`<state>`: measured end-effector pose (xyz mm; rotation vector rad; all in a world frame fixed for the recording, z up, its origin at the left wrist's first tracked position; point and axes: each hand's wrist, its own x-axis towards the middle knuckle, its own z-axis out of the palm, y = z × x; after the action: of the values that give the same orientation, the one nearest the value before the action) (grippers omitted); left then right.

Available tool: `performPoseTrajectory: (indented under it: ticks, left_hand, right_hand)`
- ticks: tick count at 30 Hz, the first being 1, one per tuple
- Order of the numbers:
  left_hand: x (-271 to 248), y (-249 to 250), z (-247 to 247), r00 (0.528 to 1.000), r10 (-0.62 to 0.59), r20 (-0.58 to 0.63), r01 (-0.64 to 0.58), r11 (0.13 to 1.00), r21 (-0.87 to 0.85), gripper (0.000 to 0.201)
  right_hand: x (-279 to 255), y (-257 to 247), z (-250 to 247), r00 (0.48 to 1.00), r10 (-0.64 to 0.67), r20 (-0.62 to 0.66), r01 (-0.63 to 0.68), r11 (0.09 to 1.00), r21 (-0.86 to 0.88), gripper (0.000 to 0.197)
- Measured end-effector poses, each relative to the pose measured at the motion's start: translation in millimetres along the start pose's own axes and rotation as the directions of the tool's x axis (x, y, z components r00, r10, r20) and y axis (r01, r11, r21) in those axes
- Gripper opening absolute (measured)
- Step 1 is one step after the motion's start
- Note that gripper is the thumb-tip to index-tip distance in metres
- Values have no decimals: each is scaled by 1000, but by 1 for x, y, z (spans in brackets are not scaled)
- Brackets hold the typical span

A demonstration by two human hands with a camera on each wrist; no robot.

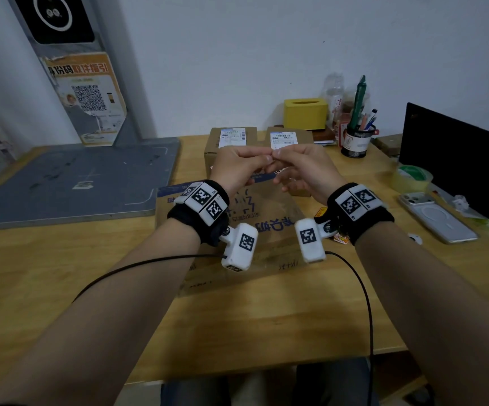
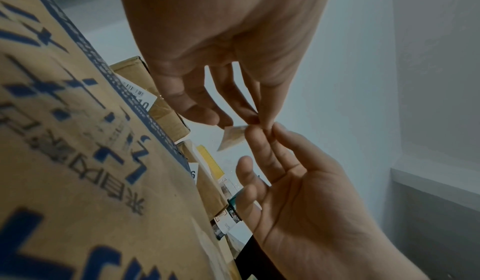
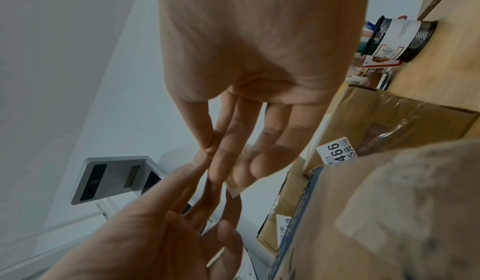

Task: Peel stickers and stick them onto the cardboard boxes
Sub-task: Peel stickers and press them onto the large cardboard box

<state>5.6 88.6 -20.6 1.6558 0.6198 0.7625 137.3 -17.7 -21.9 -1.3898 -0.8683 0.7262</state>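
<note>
Now sticker (image 2: 232, 137) pinched btwn L hand (image 1: 238, 167) & R hand (image 1: 299, 168) fingers (image 2: 255, 138).

Bare desk (image 1: 61, 273) is left free at six o'clock. Passage at twelve o'clock is blocked by two labelled cardboard boxes (image 1: 231, 145), at three by a pen holder (image 1: 354, 143) and phone (image 1: 436, 216).

Both forearms reach toward 12 o'clock, wrists raised. The left hand (image 1: 236, 168) and right hand (image 1: 299, 168) meet fingertip to fingertip, thumb and forefinger of each pinched together; the other fingers (image 2: 197, 107) hang loosely spread.
</note>
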Motion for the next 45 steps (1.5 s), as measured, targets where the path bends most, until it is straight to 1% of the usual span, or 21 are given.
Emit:
performPoseTrajectory:
  ticks: [4,8,11,15,21,24,29,35,37,40,45]
  left_hand:
    - [-2,2,0,1000,0,-18,0,1000,-5,11]
    - [-5,5,-2,1000,-16,-10,16,1000,-20,11]
    - [-7,7,-5,999,-49,12,50,998,-47,10]
    - [-10,10,-8,996,-85,42,87,994,-66,15]
    - [-11,13,-11,995,-74,61,78,995,-57,18]
    - [-11,14,-11,997,-60,43,61,998,-32,17]
    - [-13,14,-11,999,-24,37,25,1000,-5,8]
    - [-13,17,-12,999,-11,47,10,1000,16,7]
    - [-14,19,-12,999,-2,49,1,1000,20,7]
    - [-14,19,-13,998,20,60,-22,999,25,9]
    - [-14,13,-12,998,34,50,-36,999,37,11]
  right_hand:
    - [1,0,1,1000,-23,12,23,1000,-1,11]
    - [1,1,2,996,-77,41,77,997,-6,12]
    - [-1,2,1,989,-129,68,130,991,-10,11]
    - [-3,1,-1,979,-179,101,184,982,-34,10]
    - [-5,-3,0,971,-214,110,224,971,-88,13]
    - [-6,-4,0,972,-212,103,223,969,-105,12]
    - [-7,-4,0,973,-208,97,219,969,-113,12]
    - [-7,-6,0,972,-224,74,234,958,-165,11]
    - [-7,-7,0,972,-226,71,234,962,-142,9]
    - [-7,-7,0,978,-192,77,200,974,-108,7]
    - [-8,-5,2,989,-148,20,148,989,-11,6]
